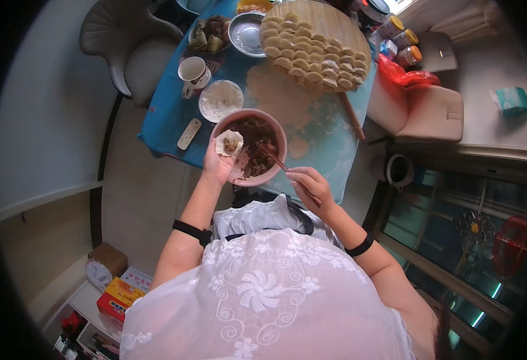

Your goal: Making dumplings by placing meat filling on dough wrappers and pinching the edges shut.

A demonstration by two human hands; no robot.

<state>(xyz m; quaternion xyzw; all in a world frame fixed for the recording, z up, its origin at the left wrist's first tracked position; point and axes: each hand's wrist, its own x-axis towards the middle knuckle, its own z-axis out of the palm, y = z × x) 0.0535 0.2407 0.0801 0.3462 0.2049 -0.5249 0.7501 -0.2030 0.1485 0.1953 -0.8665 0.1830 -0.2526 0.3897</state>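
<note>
My left hand (218, 163) holds a round dumpling wrapper (229, 143) with a small heap of filling on it, over the left side of a pink bowl (283, 137). Dark minced filling (256, 130) lies inside the bowl. Wooden chopsticks (276, 158) are in my right hand (310, 185), their tips in the filling at the bowl's right side. One flat wrapper (298, 147) rests on the table just right of the bowl. Rows of folded dumplings (314, 58) sit on a round wooden board (335, 22) at the table's far side.
A bowl of flour (221, 101), a mug (194, 72) and a remote control (189, 134) stand to the left on the blue tablecloth (164, 121). Farther back is a metal bowl (247, 33). A rolling pin (351, 116) lies at the right edge. Chairs (430, 108) flank the table.
</note>
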